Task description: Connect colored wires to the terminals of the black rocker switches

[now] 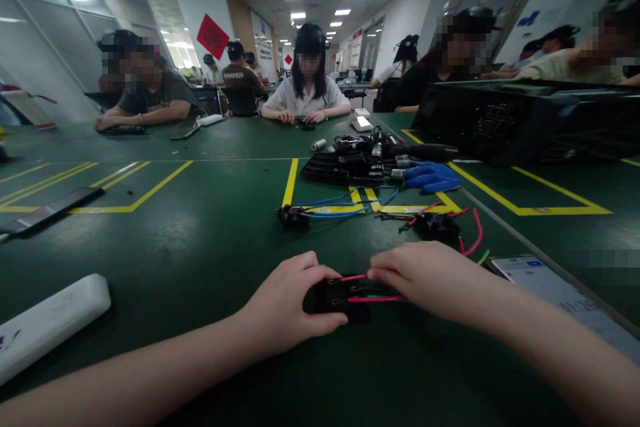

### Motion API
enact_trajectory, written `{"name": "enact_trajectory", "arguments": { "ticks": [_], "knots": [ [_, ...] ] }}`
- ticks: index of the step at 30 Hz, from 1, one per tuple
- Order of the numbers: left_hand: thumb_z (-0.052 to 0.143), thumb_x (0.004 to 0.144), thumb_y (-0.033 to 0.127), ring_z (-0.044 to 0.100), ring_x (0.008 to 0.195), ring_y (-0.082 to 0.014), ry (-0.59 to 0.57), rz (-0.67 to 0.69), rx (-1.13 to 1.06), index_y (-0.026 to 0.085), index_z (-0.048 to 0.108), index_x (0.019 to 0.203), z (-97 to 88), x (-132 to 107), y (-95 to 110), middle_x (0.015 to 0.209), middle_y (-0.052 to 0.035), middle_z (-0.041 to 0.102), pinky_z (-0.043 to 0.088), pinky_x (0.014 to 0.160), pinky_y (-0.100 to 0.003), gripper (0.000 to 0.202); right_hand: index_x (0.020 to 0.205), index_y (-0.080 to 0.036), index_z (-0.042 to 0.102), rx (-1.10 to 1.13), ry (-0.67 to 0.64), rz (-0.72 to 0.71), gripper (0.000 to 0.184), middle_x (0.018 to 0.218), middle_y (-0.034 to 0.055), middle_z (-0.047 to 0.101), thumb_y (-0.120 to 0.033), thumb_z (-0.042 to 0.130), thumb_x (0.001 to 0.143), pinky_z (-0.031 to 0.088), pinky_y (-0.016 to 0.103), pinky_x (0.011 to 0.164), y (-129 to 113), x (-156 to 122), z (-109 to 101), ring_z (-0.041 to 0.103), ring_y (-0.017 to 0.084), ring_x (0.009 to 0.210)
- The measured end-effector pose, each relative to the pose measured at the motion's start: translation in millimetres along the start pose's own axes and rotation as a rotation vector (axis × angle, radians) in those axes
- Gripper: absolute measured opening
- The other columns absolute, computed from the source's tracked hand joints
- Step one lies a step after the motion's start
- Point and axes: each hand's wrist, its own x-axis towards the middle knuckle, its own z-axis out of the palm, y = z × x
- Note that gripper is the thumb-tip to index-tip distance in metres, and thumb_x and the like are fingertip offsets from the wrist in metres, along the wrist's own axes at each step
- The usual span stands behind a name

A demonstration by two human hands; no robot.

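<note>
My left hand (287, 293) holds a small black electrical socket (339, 292) low over the green table, thumb on the near side and fingers on the far side. Small metal contacts show on the socket's top. Red wires and a green one run from it to the right. Between thumb and fingers, my right hand (425, 277) pinches the upper red wire (355, 277) close to the socket. The lower red wire (377, 299) passes beneath that hand, where its end is hidden.
Beyond my hands lie a black part with blue wires (293, 217) and another with red wires (440, 225). Behind them are a blue glove (433, 177) and a heap of black parts (343, 168). A white oblong object (60, 320) lies left, a phone-like screen (560, 300) right. People sit across.
</note>
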Motion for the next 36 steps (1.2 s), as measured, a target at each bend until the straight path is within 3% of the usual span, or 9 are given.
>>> {"name": "enact_trajectory", "arguments": {
  "ticks": [4,7,9,13,20,24,29,36],
  "knots": [
    [0.075,0.078,0.038,0.058,0.09,-0.023,0.016,0.009,-0.008,0.022,0.068,0.112,3.0,1,-2,0.095,-0.0026,0.057,0.048,0.08,-0.036,0.038,0.077,-0.021,0.066,-0.101,0.139,-0.022,0.023,0.072,0.0042,0.073,-0.024,0.05,0.094,0.033,0.03,0.052,-6,-10,-6,0.067,0.02,0.063],
    [0.075,0.078,0.039,0.057,0.089,-0.0224,0.021,0.016,-0.01,0.022,0.068,0.111,4.8,0,-3,0.095,-0.0026,0.057,0.048,0.081,-0.036,0.038,0.068,-0.022,0.059,-0.17,0.408,-0.175,0.021,0.059,0.0005,0.066,-0.021,0.058,0.089,0.029,0.031,0.049,-12,-19,-8,0.06,0.018,0.05],
    [0.076,0.078,0.039,0.057,0.089,-0.0227,0.02,0.019,-0.003,0.022,0.068,0.112,4.8,0,-3,0.096,-0.0029,0.057,0.048,0.081,-0.036,0.039,0.068,-0.023,0.058,-0.188,0.515,-0.232,0.018,0.056,-0.0013,0.063,-0.018,0.063,0.084,0.029,0.031,0.048,-16,-24,-8,0.057,0.017,0.047],
    [0.076,0.078,0.04,0.058,0.089,-0.0232,0.009,0.011,0.002,0.022,0.067,0.111,3.4,0,-2,0.096,-0.0034,0.057,0.048,0.08,-0.036,0.039,0.067,-0.023,0.057,-0.194,0.5,-0.226,0.02,0.057,-0.0017,0.064,-0.019,0.064,0.085,0.029,0.031,0.049,-15,-23,-7,0.059,0.017,0.048],
    [0.075,0.078,0.037,0.057,0.089,-0.0226,0.005,0.007,-0.004,0.022,0.067,0.112,3.4,0,-2,0.096,-0.0029,0.057,0.048,0.081,-0.036,0.038,0.075,-0.022,0.067,-0.133,0.128,-0.053,0.022,0.067,0.0015,0.072,-0.022,0.054,0.093,0.029,0.029,0.05,-2,-8,-3,0.066,0.02,0.058],
    [0.075,0.078,0.037,0.057,0.09,-0.0229,0.016,0.022,-0.011,0.022,0.067,0.112,3.2,-1,-2,0.097,-0.0031,0.057,0.048,0.082,-0.037,0.038,0.075,-0.023,0.069,-0.079,0.101,-0.08,0.024,0.071,-0.0009,0.073,-0.022,0.053,0.093,0.034,0.028,0.053,3,-1,2,0.067,0.018,0.062],
    [0.076,0.077,0.037,0.058,0.089,-0.0226,0.008,0.007,-0.015,0.022,0.068,0.111,2.2,0,-2,0.096,-0.003,0.058,0.048,0.081,-0.037,0.038,0.074,-0.022,0.065,-0.069,0.15,-0.095,0.026,0.068,0.0012,0.071,-0.024,0.05,0.095,0.034,0.029,0.052,6,-5,1,0.066,0.019,0.06],
    [0.078,0.076,0.038,0.058,0.086,-0.0221,0.04,0.039,-0.027,0.02,0.069,0.11,6.2,1,-5,0.093,-0.0025,0.057,0.047,0.08,-0.036,0.04,0.069,-0.022,0.058,-0.186,0.541,-0.301,0.017,0.058,-0.0019,0.064,-0.012,0.063,0.082,0.032,0.03,0.051,-13,-25,-8,0.057,0.016,0.048]
  ]
}}
